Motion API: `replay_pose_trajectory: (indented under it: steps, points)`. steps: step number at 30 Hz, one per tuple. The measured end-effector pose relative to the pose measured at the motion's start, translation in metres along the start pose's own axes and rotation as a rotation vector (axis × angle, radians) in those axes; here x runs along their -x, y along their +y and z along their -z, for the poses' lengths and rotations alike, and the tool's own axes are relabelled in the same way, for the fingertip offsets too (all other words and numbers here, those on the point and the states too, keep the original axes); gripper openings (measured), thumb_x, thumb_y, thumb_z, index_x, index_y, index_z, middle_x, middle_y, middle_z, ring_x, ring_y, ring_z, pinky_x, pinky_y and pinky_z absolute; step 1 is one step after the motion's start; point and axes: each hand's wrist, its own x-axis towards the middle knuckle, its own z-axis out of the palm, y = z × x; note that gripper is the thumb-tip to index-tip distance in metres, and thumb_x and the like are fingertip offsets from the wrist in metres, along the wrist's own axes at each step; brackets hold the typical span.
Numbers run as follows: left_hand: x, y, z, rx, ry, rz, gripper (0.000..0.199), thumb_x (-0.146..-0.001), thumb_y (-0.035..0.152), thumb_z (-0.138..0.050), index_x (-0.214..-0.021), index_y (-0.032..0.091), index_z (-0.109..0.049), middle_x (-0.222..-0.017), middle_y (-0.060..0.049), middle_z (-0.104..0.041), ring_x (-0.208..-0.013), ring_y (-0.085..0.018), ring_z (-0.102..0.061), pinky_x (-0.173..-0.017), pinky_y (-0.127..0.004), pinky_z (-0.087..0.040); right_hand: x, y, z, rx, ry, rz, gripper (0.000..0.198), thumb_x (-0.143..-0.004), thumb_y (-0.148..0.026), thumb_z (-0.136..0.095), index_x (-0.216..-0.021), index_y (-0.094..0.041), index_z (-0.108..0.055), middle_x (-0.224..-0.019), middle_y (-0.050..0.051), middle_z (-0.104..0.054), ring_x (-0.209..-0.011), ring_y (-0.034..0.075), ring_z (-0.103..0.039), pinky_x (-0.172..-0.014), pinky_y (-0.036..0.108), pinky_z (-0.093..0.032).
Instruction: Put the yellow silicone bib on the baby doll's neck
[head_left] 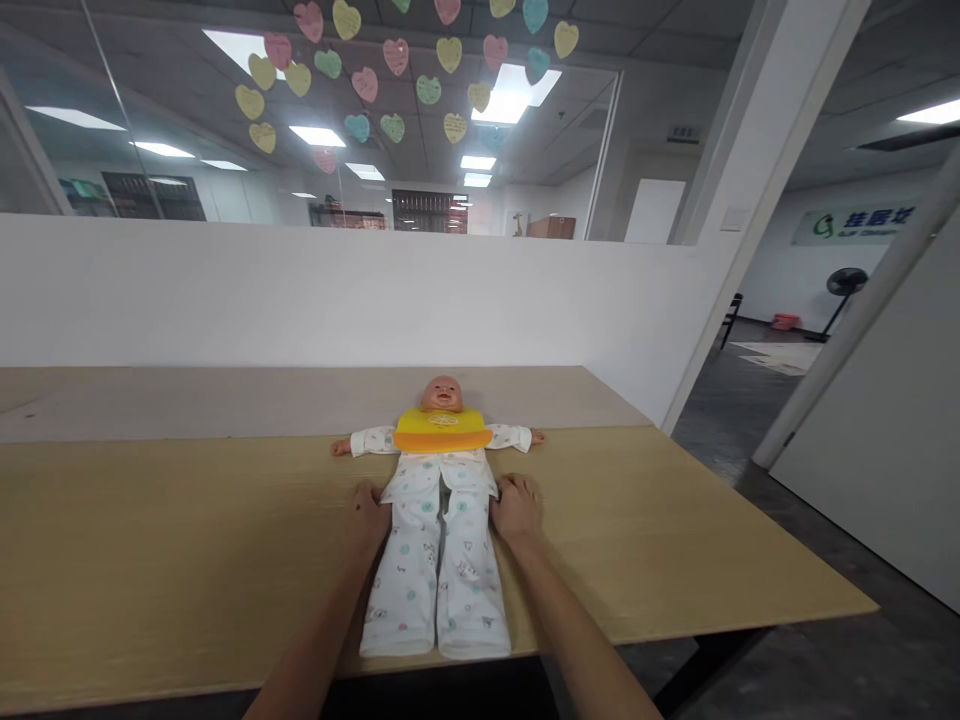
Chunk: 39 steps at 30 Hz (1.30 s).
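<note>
A baby doll lies on its back on the table, head toward the wall and arms spread to both sides. It wears a white patterned shirt, matching trousers and a yellow bib with an orange lower pocket. The shirt's front parts below the bib. My left hand is closed at the shirt's left hem corner, beside the doll's hip. On the other side, my right hand has its fingers curled at the right hem corner. Both sets of fingertips are partly hidden. The trouser legs lie flat, reaching the table's near edge.
The wooden table ends at a front edge close to me and a slanted right edge. A greyish strip runs along its back against a white half wall. Right of the table are a white door and a standing fan.
</note>
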Motion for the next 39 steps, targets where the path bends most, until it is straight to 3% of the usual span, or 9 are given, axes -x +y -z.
replay_pose_trajectory:
  steps: [6, 12, 18, 20, 23, 27, 31, 35, 39]
  points:
    - [-0.003, -0.006, -0.006, 0.051, 0.068, -0.034, 0.013, -0.073, 0.012, -0.049, -0.074, 0.022, -0.042, -0.085, -0.003, -0.058, -0.082, -0.019, -0.056, -0.067, -0.028, -0.037, -0.001, 0.001, 0.000, 0.000, -0.017, -0.025, 0.027, -0.084, -0.023, -0.052, -0.105, -0.015, -0.067, -0.122, 0.011, -0.061, -0.113, 0.025, -0.051, -0.089, 0.033, -0.035]
    - [0.001, -0.009, -0.009, 0.320, 0.061, -0.012, 0.008, -0.070, 0.019, -0.053, -0.068, 0.022, -0.045, -0.070, 0.002, -0.055, -0.068, -0.017, -0.054, -0.065, -0.028, -0.041, -0.002, 0.002, -0.001, -0.001, -0.009, -0.036, 0.028, -0.087, -0.024, -0.049, -0.106, -0.016, -0.068, -0.121, 0.010, -0.062, -0.115, 0.025, -0.050, -0.091, 0.032, -0.033]
    - [0.082, -0.034, 0.026, 0.619, 0.104, -0.073, 0.037, -0.073, 0.055, -0.055, -0.075, 0.018, -0.057, -0.071, -0.003, -0.064, -0.070, -0.021, -0.063, -0.065, -0.032, -0.052, -0.004, 0.002, -0.001, -0.015, -0.015, -0.041, 0.028, -0.087, -0.024, -0.050, -0.106, -0.015, -0.067, -0.121, 0.010, -0.062, -0.114, 0.025, -0.050, -0.089, 0.032, -0.034]
    - [0.123, -0.048, 0.036, 0.520, 0.144, -0.178, 0.037, -0.078, 0.054, -0.054, -0.080, 0.018, -0.061, -0.074, -0.004, -0.067, -0.071, -0.021, -0.065, -0.066, -0.031, -0.054, -0.004, 0.002, -0.001, -0.014, -0.021, -0.032, 0.028, -0.085, -0.022, -0.051, -0.107, -0.015, -0.067, -0.121, 0.011, -0.061, -0.114, 0.025, -0.050, -0.089, 0.032, -0.034]
    - [0.170, -0.060, 0.037, 0.321, 0.160, -0.553, 0.018, -0.087, 0.032, -0.052, -0.094, 0.021, -0.064, -0.084, -0.004, -0.071, -0.076, -0.017, -0.068, -0.073, -0.026, -0.055, -0.004, 0.001, -0.002, -0.016, -0.015, -0.020, 0.028, -0.084, -0.021, -0.053, -0.107, -0.015, -0.067, -0.124, 0.011, -0.060, -0.113, 0.025, -0.050, -0.088, 0.032, -0.034]
    - [0.190, -0.058, 0.022, 0.023, 0.161, -0.957, 0.038, -0.087, 0.013, -0.048, -0.123, 0.020, -0.058, -0.113, -0.009, -0.069, -0.107, -0.020, -0.063, -0.092, -0.030, -0.051, -0.006, 0.002, -0.004, -0.027, -0.010, -0.027, 0.026, -0.084, -0.022, -0.052, -0.104, -0.015, -0.068, -0.121, 0.010, -0.061, -0.111, 0.025, -0.051, -0.087, 0.032, -0.034]
    - [0.187, -0.046, 0.016, -0.202, 0.168, -0.988, 0.052, -0.084, 0.014, -0.050, -0.134, 0.024, -0.051, -0.114, -0.010, -0.066, -0.107, -0.025, -0.061, -0.091, -0.038, -0.051, -0.008, 0.004, -0.006, -0.050, -0.004, -0.025, 0.025, -0.083, -0.020, -0.051, -0.101, -0.016, -0.068, -0.119, 0.009, -0.062, -0.110, 0.024, -0.051, -0.087, 0.031, -0.034]
    - [0.183, -0.030, 0.021, -0.241, 0.112, -0.918, 0.061, -0.082, 0.021, -0.054, -0.142, 0.027, -0.042, -0.092, -0.006, -0.066, -0.085, -0.021, -0.064, -0.077, -0.035, -0.053, -0.009, 0.005, -0.007, -0.067, 0.006, -0.030, 0.024, -0.083, -0.021, -0.052, -0.099, -0.016, -0.068, -0.119, 0.008, -0.063, -0.110, 0.024, -0.052, -0.087, 0.031, -0.034]
    - [0.177, -0.014, 0.014, -0.211, 0.156, -0.819, 0.061, -0.088, 0.030, -0.052, -0.145, 0.019, -0.034, -0.064, 0.001, -0.060, -0.059, -0.017, -0.060, -0.060, -0.029, -0.048, -0.008, 0.006, -0.008, -0.079, 0.011, -0.020, 0.022, -0.083, -0.022, -0.053, -0.097, -0.016, -0.069, -0.115, 0.009, -0.064, -0.109, 0.023, -0.052, -0.087, 0.030, -0.033]
